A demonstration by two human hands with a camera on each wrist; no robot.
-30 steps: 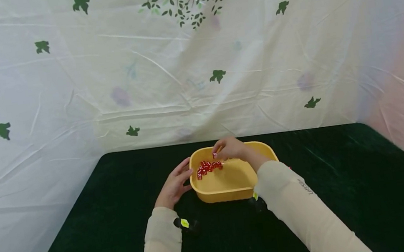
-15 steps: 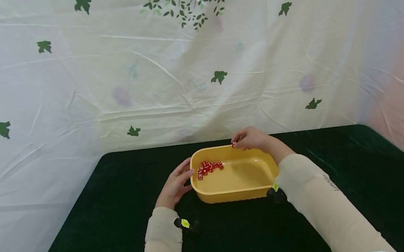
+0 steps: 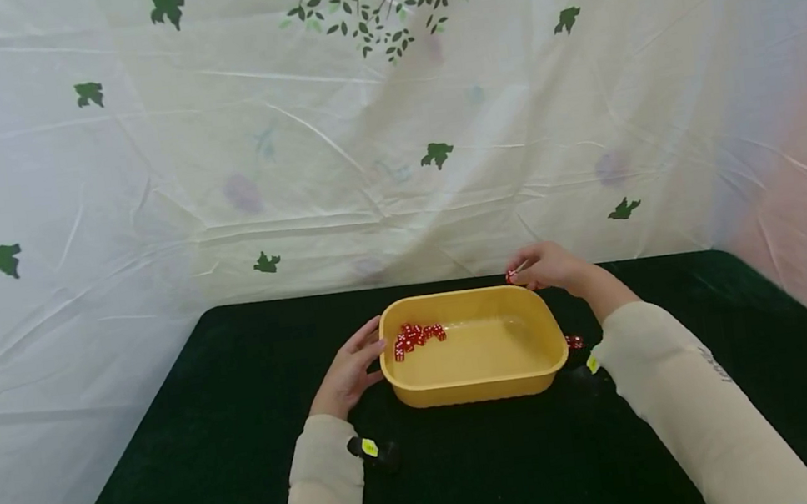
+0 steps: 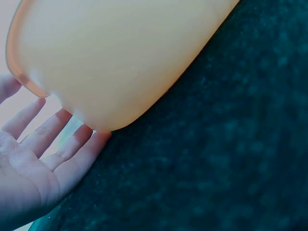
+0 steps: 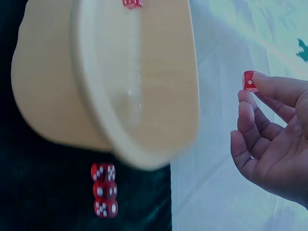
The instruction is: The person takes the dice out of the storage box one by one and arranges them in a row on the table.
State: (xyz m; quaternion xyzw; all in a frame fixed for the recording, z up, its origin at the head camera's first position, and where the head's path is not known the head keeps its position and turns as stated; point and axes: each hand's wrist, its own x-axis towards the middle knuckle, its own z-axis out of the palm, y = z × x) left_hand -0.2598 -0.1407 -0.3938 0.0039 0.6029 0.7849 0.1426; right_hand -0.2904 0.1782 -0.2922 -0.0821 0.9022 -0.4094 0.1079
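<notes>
A yellow basin (image 3: 478, 365) sits on the dark green cloth with several red dice (image 3: 414, 337) clustered in its left part. My left hand (image 3: 348, 370) touches the basin's left end with extended fingers; in the left wrist view those fingertips (image 4: 98, 139) lie along its outer wall. Between thumb and fingertips, my right hand (image 3: 549, 266) pinches a red die (image 5: 249, 81) with white pips, above and beyond the basin's far right corner. More red dice (image 5: 105, 190) lie on the cloth against the basin's right end, lined up in a small block.
Dark green cloth (image 3: 210, 461) covers the table around the basin. Behind its far edge hangs a pale curtain (image 3: 341, 234) printed with leaves and birds.
Pinching the die, my right hand has moved right from over the basin to past its far right corner. The dice beside the basin now show. My left hand stays put.
</notes>
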